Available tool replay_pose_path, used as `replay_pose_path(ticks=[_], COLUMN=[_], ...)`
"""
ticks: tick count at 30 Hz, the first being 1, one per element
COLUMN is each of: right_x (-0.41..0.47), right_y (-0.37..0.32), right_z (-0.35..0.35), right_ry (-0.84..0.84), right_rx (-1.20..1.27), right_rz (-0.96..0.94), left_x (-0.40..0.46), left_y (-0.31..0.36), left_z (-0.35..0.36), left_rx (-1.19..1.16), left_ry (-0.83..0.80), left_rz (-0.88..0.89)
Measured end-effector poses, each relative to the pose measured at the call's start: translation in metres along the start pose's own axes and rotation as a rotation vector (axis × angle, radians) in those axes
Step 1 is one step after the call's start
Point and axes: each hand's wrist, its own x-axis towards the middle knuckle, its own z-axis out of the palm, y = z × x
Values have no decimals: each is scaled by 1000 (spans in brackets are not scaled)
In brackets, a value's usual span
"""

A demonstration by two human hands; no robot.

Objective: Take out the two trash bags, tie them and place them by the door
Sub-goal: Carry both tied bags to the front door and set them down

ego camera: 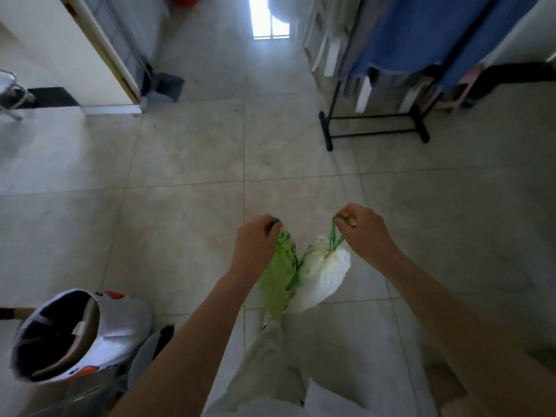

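Note:
Two trash bags hang side by side above the tiled floor, just in front of my legs. My left hand [255, 245] is closed on the top of the green bag [278, 275], which dangles long and slim below it. My right hand [364, 233] pinches the green drawstring loop of the white bag [323, 275]. The white bag's neck is gathered tight under the loop. The two bags touch each other in the middle.
An open white bin [69, 332] with orange and dark print stands at the lower left. A black clothes rack [373, 127] with blue cloth stands at the upper right. A door frame [102, 52] and a dark mat [48, 96] lie at the upper left.

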Motion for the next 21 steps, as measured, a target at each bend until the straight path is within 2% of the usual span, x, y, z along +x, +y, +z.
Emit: replay_pose_path(ticks=[9, 14, 21], right_x=[53, 92, 158], right_y=[61, 108, 176], right_z=[-75, -121, -202], right_ry=[320, 430, 549], right_rx=[61, 62, 110], right_rz=[296, 427, 449], left_x=[106, 167, 239], left_y=[78, 137, 240], left_z=[61, 116, 199], left_rx=[117, 101, 65], left_ry=[-201, -284, -321], left_rz=[399, 494, 555])
